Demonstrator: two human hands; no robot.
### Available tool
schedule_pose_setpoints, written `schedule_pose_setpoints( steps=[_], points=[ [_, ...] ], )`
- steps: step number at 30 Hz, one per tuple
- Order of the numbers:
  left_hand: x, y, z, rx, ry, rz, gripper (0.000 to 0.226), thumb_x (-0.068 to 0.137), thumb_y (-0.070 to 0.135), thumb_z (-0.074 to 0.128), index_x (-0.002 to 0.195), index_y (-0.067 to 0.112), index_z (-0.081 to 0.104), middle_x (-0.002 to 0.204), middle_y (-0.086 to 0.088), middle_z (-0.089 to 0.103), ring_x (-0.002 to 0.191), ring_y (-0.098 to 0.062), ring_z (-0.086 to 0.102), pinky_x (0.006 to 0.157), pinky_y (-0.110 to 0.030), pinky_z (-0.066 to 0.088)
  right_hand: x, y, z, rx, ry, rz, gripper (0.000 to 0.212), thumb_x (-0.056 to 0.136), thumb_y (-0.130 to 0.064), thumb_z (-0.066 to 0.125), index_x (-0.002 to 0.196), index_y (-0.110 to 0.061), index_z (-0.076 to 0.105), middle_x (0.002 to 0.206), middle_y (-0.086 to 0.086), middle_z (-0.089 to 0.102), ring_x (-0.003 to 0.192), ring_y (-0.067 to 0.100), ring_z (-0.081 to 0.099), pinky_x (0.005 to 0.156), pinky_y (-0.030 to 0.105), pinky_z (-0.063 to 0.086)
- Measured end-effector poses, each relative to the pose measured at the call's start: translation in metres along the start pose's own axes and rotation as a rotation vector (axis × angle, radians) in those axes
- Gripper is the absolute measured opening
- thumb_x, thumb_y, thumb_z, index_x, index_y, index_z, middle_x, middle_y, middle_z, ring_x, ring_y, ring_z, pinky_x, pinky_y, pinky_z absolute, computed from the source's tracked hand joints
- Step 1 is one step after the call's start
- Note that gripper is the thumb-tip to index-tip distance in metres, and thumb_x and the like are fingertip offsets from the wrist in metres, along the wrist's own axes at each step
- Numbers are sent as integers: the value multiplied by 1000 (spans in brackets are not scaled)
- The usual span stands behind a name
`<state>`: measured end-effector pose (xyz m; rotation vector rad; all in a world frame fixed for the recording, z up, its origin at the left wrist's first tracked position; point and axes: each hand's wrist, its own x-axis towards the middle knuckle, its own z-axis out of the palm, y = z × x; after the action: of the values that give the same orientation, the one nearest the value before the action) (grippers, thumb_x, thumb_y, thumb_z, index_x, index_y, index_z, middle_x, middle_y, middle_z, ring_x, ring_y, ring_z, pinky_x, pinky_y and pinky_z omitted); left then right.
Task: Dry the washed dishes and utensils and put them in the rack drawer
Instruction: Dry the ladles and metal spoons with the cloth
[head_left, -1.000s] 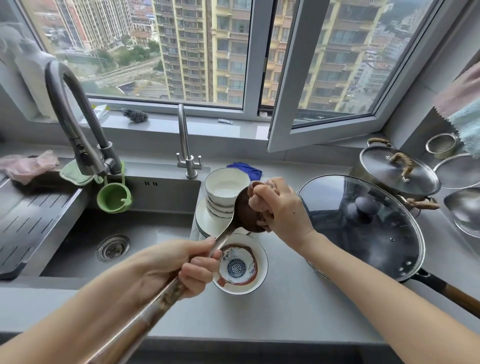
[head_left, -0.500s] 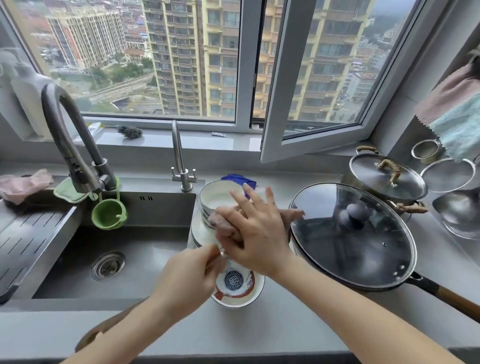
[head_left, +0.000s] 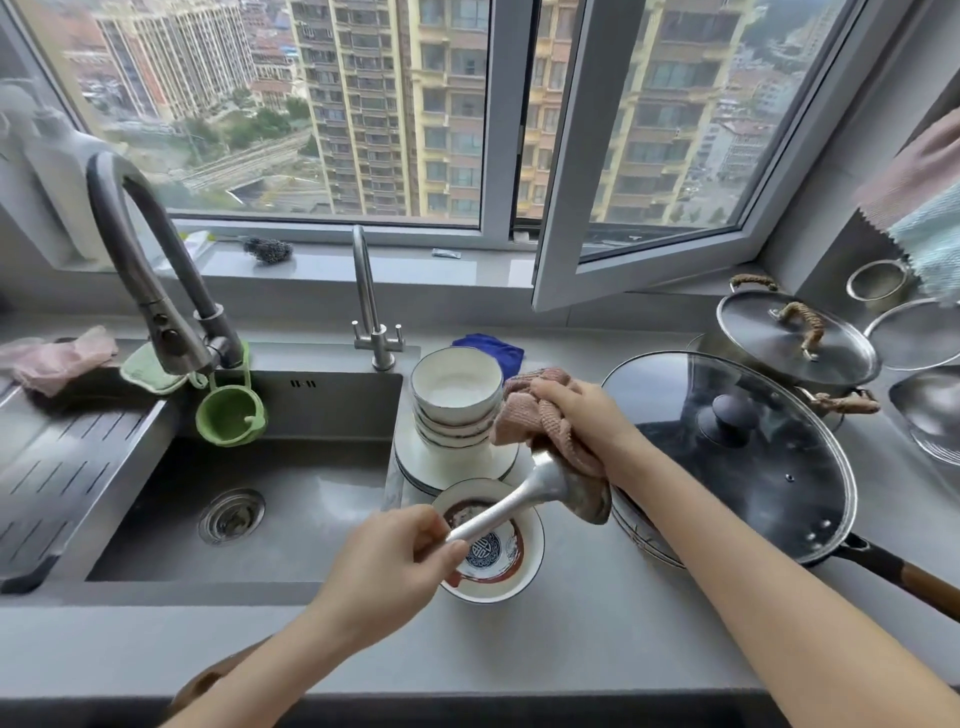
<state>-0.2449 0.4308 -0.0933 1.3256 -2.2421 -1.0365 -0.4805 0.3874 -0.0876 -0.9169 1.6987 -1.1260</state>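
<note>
A steel ladle (head_left: 535, 491) with a wooden handle end is held over the counter. My left hand (head_left: 387, 574) grips its metal shaft above a patterned bowl (head_left: 530, 564). My right hand (head_left: 582, 415) holds a pink cloth (head_left: 530, 415) against the ladle's bowl end, which shows below the cloth. Behind them stand stacked white bowls (head_left: 454, 402) on a pile of white plates (head_left: 441, 465).
The sink (head_left: 249, 499) lies to the left with a tall tap (head_left: 150, 270) and a green strainer cup (head_left: 228, 415). A lidded wok (head_left: 727, 452) sits right of the dishes, with a steel pot (head_left: 795, 332) and more pans beyond. An open window sash (head_left: 644, 156) leans inward.
My right hand slid with the cloth from the ladle's bowl over the stack and back onto its bowl end. My left hand shifted up the shaft, and the ladle turned to the right.
</note>
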Motion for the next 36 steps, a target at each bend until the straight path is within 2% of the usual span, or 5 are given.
schedule_pose_setpoints(
  steps=[11, 14, 19, 25, 36],
  points=[
    [0, 4, -4, -337, -71, -80, 20, 88, 5, 61, 69, 7, 54, 38, 10, 52, 33, 1, 44, 40, -10, 29, -24, 23, -15, 551, 125, 120, 32, 91, -42, 54, 101, -14, 65, 97, 12, 70, 90, 23, 66, 82, 37, 54],
    [5, 7, 1, -281, -54, -55, 20, 89, 8, 60, 70, 7, 54, 38, 12, 50, 32, -1, 46, 39, -11, 30, -47, 32, 4, 278, 389, -245, 32, 81, -61, 57, 98, -34, 59, 84, -4, 64, 69, 17, 60, 64, 35, 51],
    [24, 11, 12, -121, -9, 107, 20, 81, 27, 60, 72, 9, 59, 50, 5, 56, 46, -2, 44, 47, -30, 41, -66, 31, 38, -948, 421, -1051, 23, 75, -42, 62, 92, -28, 70, 86, -4, 67, 85, 23, 62, 100, 48, 38],
    [27, 27, 12, -374, -226, -14, 15, 76, 10, 66, 90, 6, 61, 56, 11, 53, 42, -4, 46, 54, -38, 49, -40, 13, 15, -1029, 363, -1138, 29, 77, -42, 52, 59, -20, 55, 44, -1, 53, 41, 25, 51, 56, 29, 42],
    [25, 23, -10, -12, -104, 48, 24, 70, 35, 60, 67, 13, 53, 51, 7, 43, 51, -15, 41, 53, -35, 37, -50, 12, 43, -914, 461, -1101, 26, 76, -42, 55, 61, -21, 57, 45, -2, 54, 43, 24, 50, 56, 29, 37]
  ],
)
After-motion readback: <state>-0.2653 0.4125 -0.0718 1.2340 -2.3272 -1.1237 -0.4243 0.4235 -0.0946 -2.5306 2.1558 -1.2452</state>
